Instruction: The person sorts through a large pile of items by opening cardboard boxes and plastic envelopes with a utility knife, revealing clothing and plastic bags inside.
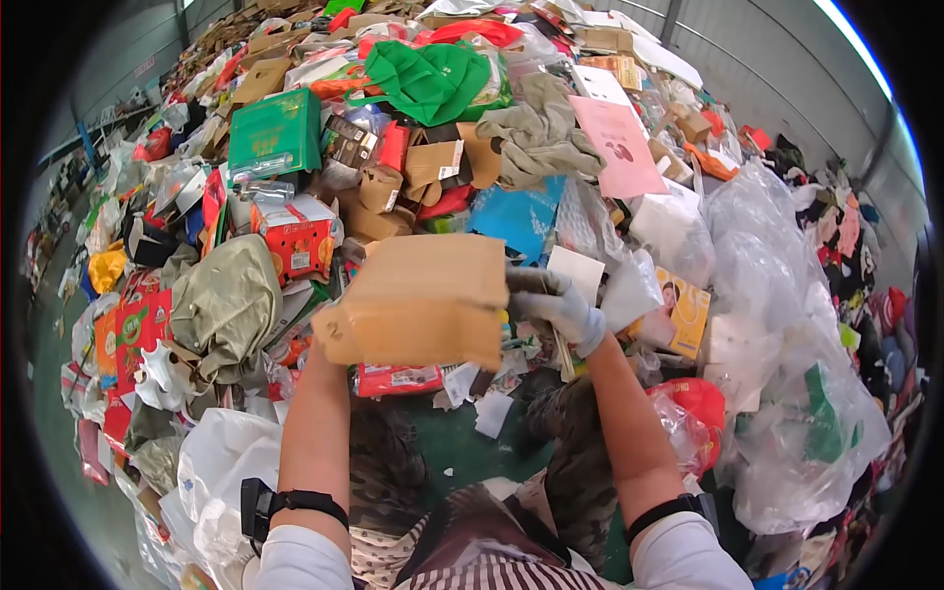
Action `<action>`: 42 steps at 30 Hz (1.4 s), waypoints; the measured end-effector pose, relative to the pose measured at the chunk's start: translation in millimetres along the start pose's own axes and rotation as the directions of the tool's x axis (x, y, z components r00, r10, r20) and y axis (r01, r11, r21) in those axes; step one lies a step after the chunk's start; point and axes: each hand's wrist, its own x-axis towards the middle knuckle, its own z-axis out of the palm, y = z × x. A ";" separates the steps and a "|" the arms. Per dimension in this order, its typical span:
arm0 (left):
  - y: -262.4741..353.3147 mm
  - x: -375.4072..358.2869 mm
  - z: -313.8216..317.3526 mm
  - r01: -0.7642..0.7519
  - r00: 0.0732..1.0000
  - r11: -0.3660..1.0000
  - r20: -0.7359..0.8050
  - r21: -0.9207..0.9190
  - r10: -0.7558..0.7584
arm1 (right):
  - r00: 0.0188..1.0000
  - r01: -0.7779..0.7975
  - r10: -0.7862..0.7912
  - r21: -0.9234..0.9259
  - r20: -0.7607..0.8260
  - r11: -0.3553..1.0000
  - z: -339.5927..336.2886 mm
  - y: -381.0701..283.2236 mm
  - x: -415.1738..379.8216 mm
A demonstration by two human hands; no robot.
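A plain brown cardboard box is held up in front of me, slightly tilted, above the heap. My left forearm runs up to the box's lower left corner; the hand itself is hidden behind the cardboard, supporting it from that side. At the box's right edge is my right hand, in a pale glove with dark fingertips, its fingers closed against the cardboard. A white card is just behind that hand. Below the box lies a red printed package among paper scraps.
A tall heap of mixed waste surrounds me. It includes a green box, a green bag, a pink sheet and a red carton. Clear plastic film bulges at the right. Green floor shows between my legs.
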 end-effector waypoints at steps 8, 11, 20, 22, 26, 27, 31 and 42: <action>-5.2 14.3 12.6 0.077 0.997 0.996 0.004 -0.034 -0.077 | 0.846 0.006 -0.327 -0.606 -0.421 0.795 -1.1 55.1 40.0; -6.1 12.2 15.7 0.078 0.997 0.996 0.013 -0.044 -0.077 | 0.831 -0.184 -0.280 -0.712 -0.481 0.678 6.4 42.8 35.2; -8.1 19.8 9.8 -0.217 0.947 0.877 0.311 0.429 0.082 | 0.963 0.118 -0.096 0.075 -0.251 0.990 -11.5 21.8 9.6; -16.0 25.8 26.8 -0.331 0.917 0.823 0.364 0.462 0.164 | 0.963 0.151 -0.095 0.212 -0.251 0.966 -19.5 23.5 11.5; -2.5 18.4 59.8 -0.114 0.985 0.981 0.113 -0.160 0.132 | 0.850 0.358 -0.092 0.440 -0.519 0.824 -20.3 21.9 24.5; 2.8 16.0 64.0 -0.025 0.988 0.919 0.132 -0.395 0.083 | 0.803 0.371 -0.118 0.335 -0.585 0.866 -23.0 20.4 22.7; 10.4 -18.1 102.4 -0.081 0.964 0.964 0.228 -0.253 0.140 | 0.738 0.355 -0.289 -0.013 -0.610 0.935 -41.6 36.5 23.6; -10.4 -4.6 118.3 -0.187 0.982 0.982 -0.011 -0.022 0.187 | 0.857 0.251 -0.185 0.077 -0.481 0.965 -67.8 69.1 31.9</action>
